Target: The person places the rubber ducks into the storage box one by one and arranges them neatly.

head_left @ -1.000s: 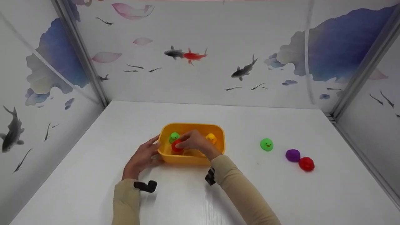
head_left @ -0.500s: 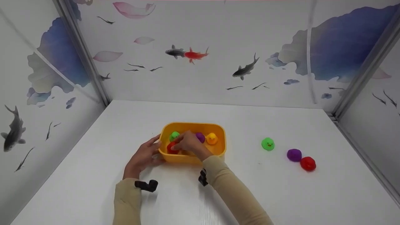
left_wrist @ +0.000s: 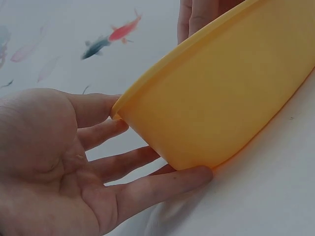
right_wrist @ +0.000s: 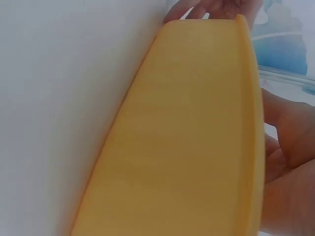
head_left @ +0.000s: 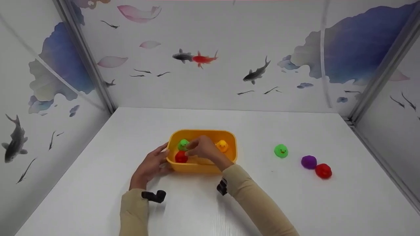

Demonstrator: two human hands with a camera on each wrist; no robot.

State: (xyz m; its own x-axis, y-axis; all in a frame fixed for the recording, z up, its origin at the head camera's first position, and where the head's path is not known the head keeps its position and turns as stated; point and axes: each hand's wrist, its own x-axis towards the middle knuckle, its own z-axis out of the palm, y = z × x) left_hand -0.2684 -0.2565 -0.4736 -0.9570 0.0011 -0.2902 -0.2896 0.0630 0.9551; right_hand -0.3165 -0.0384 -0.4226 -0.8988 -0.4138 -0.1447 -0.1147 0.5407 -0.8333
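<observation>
The yellow plastic basin (head_left: 200, 167) stands on the white table. My left hand (head_left: 151, 167) rests against its left end; in the left wrist view the thumb lies low on the wall and the straight fingers (left_wrist: 93, 109) touch the end and rim. My right hand (head_left: 206, 149) is inside the basin from above, its loosely bent fingertips beside a red rubber toy (head_left: 181, 157) on the floor at the left. Behind that sits a green rubber duck (head_left: 183, 144). To the right of the hand is a yellow rubber duck (head_left: 222, 146). The right hand hides the basin's middle.
On the table to the right lie another green rubber duck (head_left: 281, 151), a purple rubber toy (head_left: 309, 162) and a second red rubber toy (head_left: 323, 171), the last two close together. White walls (head_left: 223, 88) with painted fish enclose the table.
My right hand set the red toy down at the front left of the basin, let go and drew back slightly right. It now covers the purple toy seen inside earlier. My left hand stayed put.
</observation>
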